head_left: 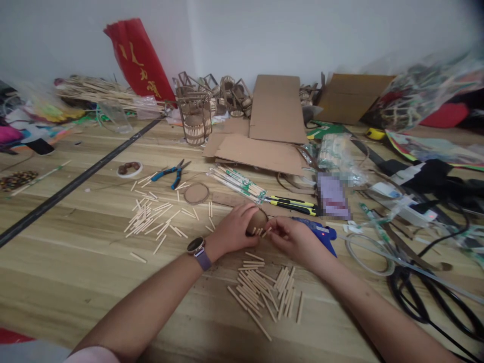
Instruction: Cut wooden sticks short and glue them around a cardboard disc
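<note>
My left hand (pixel 233 229), a watch on its wrist, is closed around a small round brown cardboard piece (pixel 257 221) near the middle of the table. Several short wooden sticks stand out along its near edge. At that same edge, the fingers of my right hand (pixel 289 239) are pinched on a short wooden stick (pixel 267 232). Its far end meets or nearly meets the cardboard; I cannot tell which. Just below my hands lies a pile of short wooden sticks (pixel 260 287). Behind my right hand rests a blue glue gun (pixel 319 232), partly hidden.
More cut sticks (pixel 149 217) are scattered at left, near blue-handled pliers (pixel 170 174) and a cardboard disc (pixel 196 193). Yellow-black utility knives (pixel 291 204) lie beyond my hands. Black scissors (pixel 427 292) are at right. Cardboard sheets (pixel 278 108) and small stick baskets (pixel 194 128) stand behind.
</note>
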Tool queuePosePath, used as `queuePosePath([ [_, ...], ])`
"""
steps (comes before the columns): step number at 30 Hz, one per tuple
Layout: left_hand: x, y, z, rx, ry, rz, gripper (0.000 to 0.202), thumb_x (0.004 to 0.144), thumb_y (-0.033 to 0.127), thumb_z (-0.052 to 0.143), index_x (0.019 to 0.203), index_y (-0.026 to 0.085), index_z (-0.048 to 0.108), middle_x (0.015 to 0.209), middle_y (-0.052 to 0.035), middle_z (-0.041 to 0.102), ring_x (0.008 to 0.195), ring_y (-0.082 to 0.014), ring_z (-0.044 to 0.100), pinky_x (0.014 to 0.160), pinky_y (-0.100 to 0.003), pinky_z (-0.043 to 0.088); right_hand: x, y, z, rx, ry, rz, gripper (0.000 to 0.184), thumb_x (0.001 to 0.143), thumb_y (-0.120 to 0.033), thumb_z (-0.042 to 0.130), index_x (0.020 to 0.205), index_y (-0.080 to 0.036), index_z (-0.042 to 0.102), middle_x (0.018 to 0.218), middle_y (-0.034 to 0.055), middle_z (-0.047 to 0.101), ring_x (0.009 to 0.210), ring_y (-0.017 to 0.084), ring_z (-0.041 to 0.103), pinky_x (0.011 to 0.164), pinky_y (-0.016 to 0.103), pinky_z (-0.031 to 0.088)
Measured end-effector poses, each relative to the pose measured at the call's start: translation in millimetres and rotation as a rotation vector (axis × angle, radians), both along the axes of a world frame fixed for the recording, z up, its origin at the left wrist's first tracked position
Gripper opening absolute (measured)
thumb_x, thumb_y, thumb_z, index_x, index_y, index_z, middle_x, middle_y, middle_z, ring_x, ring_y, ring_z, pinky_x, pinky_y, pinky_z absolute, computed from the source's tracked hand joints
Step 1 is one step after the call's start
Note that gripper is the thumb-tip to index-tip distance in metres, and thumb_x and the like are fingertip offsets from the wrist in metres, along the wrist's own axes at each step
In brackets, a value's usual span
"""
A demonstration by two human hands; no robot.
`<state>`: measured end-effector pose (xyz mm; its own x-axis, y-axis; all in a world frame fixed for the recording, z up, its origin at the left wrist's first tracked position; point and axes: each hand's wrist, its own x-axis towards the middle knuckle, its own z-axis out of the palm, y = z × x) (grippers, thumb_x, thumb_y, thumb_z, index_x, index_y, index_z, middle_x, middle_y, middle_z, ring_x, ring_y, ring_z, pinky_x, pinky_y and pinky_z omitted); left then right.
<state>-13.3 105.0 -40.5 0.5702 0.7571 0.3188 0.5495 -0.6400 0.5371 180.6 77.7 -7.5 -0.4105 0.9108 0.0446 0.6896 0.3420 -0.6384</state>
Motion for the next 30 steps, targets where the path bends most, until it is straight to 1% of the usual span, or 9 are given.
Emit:
queuePosePath([
  [4,0,0,0.7,-0.022,-0.010,0.001,0.062,0.067,0.021,0.065,0.126,0.016,0.045,0.135,-0.0147,0.048,0.127,-0.0298,0.044,0.109,-0.047,0.036,-2,-1,0.1,0.026,-0.055,0.006,0.017,0.080,-0.022,0.047,0.081,-0.018,0.063,0.071,0.0028,0.065,0.062,0.015,0.057,0.056,0.025,0.041],
  [9,1,0,0.3,-0.027,-0.011,0.000,0.063,0.066,0.019,0.064,0.126,0.015,0.044,0.136,-0.0153,0.047,0.128,-0.0303,0.042,0.109,-0.048,0.035,-4,-1,1.1,0.027,-0.062,0.012,0.017,0.082,-0.020,0.048,0.085,-0.019,0.065,0.075,0.0038,0.069,0.064,0.016,0.061,0.058,0.025,0.043],
  [12,0,0,-0.3,-0.024,-0.011,-0.006,0.064,0.065,0.019,0.064,0.126,0.015,0.044,0.136,-0.0152,0.047,0.128,-0.0299,0.042,0.109,-0.047,0.035,-4,-1,-0.5,0.049,-0.084,0.006,0.017,0.082,-0.019,0.049,0.085,-0.018,0.065,0.076,0.0044,0.069,0.066,0.017,0.062,0.059,0.025,0.044],
  [15,0,0,-0.1,-0.026,-0.013,-0.006,0.063,0.066,0.019,0.064,0.126,0.017,0.045,0.136,-0.0142,0.048,0.128,-0.0297,0.043,0.109,-0.047,0.035,-5,-1,-2.3,0.071,-0.098,0.008,0.017,0.083,-0.018,0.049,0.087,-0.017,0.065,0.079,0.0051,0.070,0.069,0.017,0.063,0.062,0.025,0.045],
  [20,0,0,-0.1,-0.022,0.016,0.009,0.063,0.067,0.021,0.065,0.126,0.013,0.045,0.137,-0.0170,0.047,0.128,-0.0301,0.043,0.109,-0.047,0.035,-6,-2,-5.2,0.096,-0.125,0.031,0.018,0.084,-0.017,0.047,0.091,-0.016,0.065,0.084,0.0076,0.070,0.075,0.019,0.064,0.067,0.028,0.046],
  [30,1,1,0.6,-0.030,0.014,0.002,0.065,0.066,0.020,0.066,0.127,0.013,0.045,0.137,-0.0164,0.047,0.128,-0.0302,0.042,0.109,-0.047,0.035,-4,-2,-8.8,0.144,-0.140,0.071,0.016,0.087,-0.018,0.045,0.088,-0.016,0.061,0.084,0.0088,0.068,0.077,0.020,0.063,0.068,0.029,0.046],
])
